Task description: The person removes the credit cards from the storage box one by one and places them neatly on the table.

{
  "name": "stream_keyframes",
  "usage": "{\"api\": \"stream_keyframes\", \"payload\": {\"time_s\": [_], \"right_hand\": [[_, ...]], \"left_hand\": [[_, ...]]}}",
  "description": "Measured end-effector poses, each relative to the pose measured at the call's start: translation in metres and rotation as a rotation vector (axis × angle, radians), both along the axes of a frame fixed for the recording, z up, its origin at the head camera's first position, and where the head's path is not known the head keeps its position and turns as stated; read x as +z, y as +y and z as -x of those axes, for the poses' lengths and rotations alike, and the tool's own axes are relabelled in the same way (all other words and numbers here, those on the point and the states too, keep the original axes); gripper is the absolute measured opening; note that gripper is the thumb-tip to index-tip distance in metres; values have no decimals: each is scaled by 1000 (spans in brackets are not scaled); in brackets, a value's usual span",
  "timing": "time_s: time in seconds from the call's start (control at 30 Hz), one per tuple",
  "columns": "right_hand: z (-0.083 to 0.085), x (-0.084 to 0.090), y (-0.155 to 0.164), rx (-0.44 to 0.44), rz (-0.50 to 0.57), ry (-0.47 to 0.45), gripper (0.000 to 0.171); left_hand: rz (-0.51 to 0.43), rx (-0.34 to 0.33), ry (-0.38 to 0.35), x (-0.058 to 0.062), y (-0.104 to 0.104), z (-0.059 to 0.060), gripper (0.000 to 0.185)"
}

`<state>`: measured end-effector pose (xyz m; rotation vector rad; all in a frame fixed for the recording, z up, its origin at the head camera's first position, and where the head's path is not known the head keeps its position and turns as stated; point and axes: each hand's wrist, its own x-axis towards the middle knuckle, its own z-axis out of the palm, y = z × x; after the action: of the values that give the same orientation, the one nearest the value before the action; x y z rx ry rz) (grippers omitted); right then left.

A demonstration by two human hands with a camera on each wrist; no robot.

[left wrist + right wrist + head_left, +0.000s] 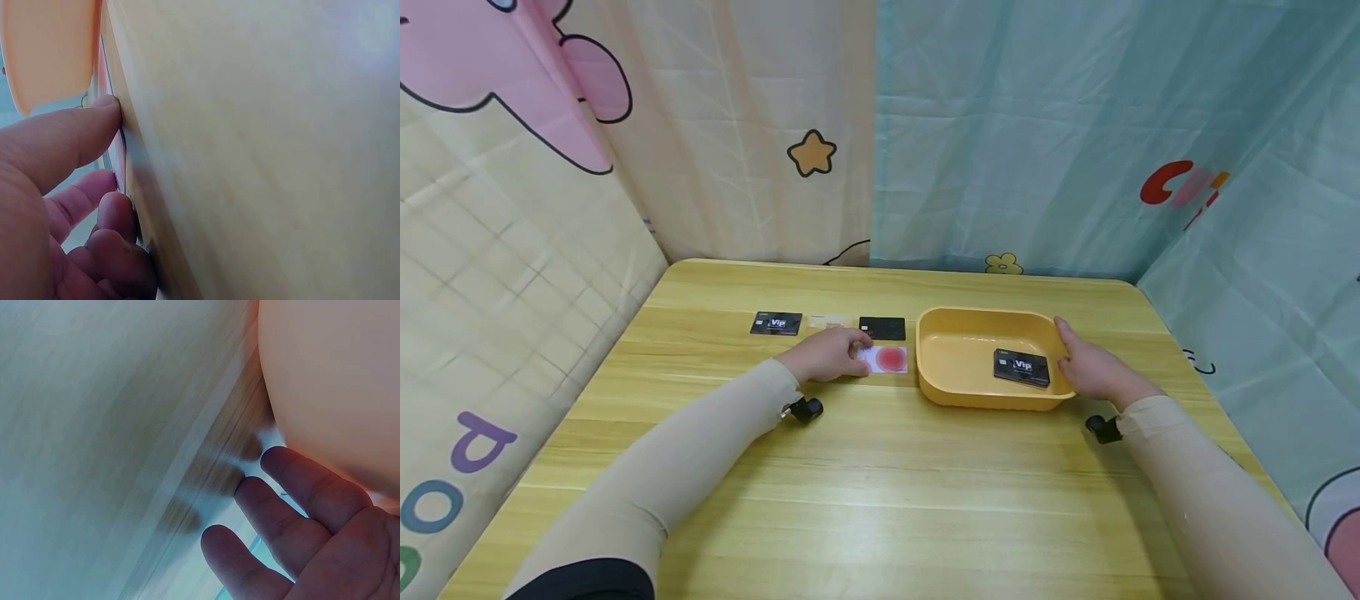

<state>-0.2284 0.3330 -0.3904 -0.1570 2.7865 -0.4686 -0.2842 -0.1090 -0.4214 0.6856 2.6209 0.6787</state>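
Hands work apart: the left hand (829,354) pinches the red-spotted card (887,359) lying on the tabletop (880,492), while the right hand (1093,367), fingers relaxed, steadies the yellow tray (958,396). One VIP card (1022,367) already lies in the tray; three cards (829,322) remain behind on the tabletop.

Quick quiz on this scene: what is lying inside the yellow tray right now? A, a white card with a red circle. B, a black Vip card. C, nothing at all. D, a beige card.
B: a black Vip card lies on the floor of the yellow tray, while the white card with the red circle is on the table under the left hand.
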Motion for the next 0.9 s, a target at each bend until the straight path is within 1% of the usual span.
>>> {"api": "stream_keyframes", "payload": {"time_s": [0.43,0.67,0.9], "right_hand": [[-1,1,0,-5,-4,2,74],[0,-1,0,-7,6,2,73],[-1,0,0,-12,7,-3,73]], "left_hand": [[11,-2,11,0,0,2,48],[3,1,6,-1,1,3,48],[-10,9,-8,0,0,1,47]]}}
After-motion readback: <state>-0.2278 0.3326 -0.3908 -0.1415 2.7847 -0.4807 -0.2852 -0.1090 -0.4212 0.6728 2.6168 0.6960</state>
